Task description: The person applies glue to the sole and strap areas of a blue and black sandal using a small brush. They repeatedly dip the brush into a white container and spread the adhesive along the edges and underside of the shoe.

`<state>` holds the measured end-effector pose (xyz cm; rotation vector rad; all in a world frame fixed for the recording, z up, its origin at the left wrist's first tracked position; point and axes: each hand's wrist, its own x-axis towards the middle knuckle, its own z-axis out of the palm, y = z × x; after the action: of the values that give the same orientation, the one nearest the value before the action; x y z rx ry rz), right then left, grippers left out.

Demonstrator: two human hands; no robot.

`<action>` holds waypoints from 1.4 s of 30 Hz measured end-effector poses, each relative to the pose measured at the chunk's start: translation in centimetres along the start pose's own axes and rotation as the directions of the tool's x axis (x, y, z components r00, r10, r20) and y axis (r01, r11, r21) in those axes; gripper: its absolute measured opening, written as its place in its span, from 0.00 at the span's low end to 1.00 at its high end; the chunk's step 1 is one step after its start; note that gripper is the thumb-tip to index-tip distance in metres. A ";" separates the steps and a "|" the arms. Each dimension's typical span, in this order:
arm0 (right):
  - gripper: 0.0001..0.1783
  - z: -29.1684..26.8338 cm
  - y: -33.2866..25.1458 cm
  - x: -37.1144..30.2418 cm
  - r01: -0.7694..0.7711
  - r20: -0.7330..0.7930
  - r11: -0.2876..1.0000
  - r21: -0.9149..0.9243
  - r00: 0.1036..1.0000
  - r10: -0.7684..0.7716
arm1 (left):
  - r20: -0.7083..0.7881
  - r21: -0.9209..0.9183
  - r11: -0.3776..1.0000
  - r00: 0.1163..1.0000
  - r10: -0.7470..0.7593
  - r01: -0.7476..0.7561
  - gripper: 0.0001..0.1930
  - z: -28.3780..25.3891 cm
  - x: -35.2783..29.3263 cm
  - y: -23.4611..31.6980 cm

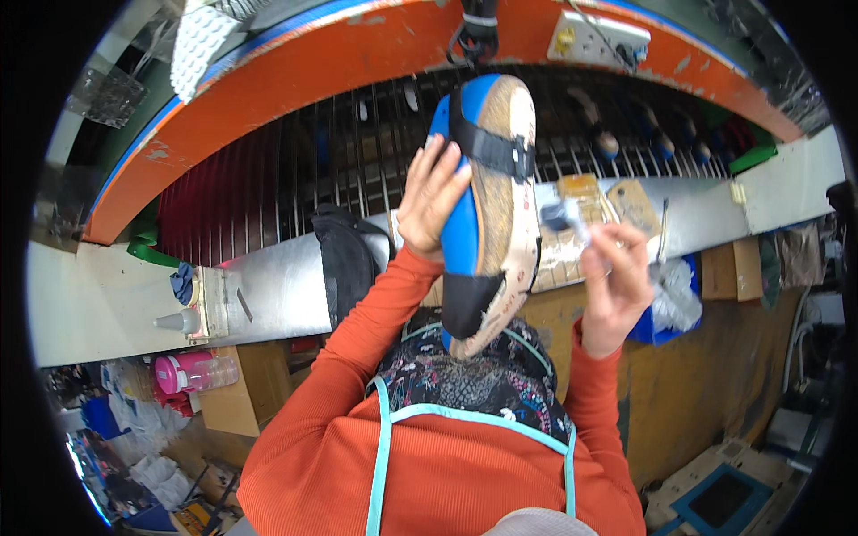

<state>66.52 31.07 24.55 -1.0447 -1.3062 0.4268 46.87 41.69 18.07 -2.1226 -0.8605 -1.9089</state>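
A sandal-like shoe on a blue last [496,192] stands on end in front of me, its tan and cream underside turned to the right. Black straps cross it near the top and wrap its lower end. My left hand [431,201] grips the shoe by its left side, fingers stretched along the blue. To the right, apart from the shoe, my right hand [617,281] pinches a small brush [560,214] with a dark head, blurred by motion. Behind the brush sits an amber-coloured glue container [579,188] on the metal ledge.
A slatted conveyor [295,147] runs behind, under an orange arch [375,49], with several blue lasts [608,143] at right. Black folded material [344,259] lies on the ledge. Beyond are a grey cone [177,322], a pink jug [183,373] and a blue bin [657,335].
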 end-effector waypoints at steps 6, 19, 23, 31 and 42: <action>0.13 1.7 1.1 -1.0 -0.061 0.051 0.998 -0.016 0.997 0.062 | 0.024 0.057 0.998 0.999 0.028 -0.030 0.18 -0.7 0.0 1.8; 0.17 2.1 3.2 4.7 0.316 -0.027 0.813 -0.489 0.926 -0.376 | 0.089 0.008 0.997 0.994 0.070 -0.071 0.17 -1.5 -0.4 1.8; 0.17 0.5 1.9 4.6 0.431 0.172 0.713 -0.553 0.896 -0.409 | 0.117 0.021 0.997 0.990 0.075 -0.078 0.17 -1.9 -0.2 1.3; 0.16 1.0 2.2 5.9 0.387 0.126 0.691 -0.611 0.909 -0.398 | 0.148 -0.002 0.997 0.986 0.072 -0.072 0.18 -2.1 0.0 1.1; 0.12 0.2 2.3 6.8 0.331 0.151 0.762 -0.556 0.942 -0.299 | 0.167 -0.021 0.998 0.984 0.058 -0.055 0.18 -2.1 0.0 0.9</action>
<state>68.82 37.59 26.59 -1.2777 -1.6792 -0.2281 45.51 39.90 18.64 -2.3175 -0.8073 -1.7357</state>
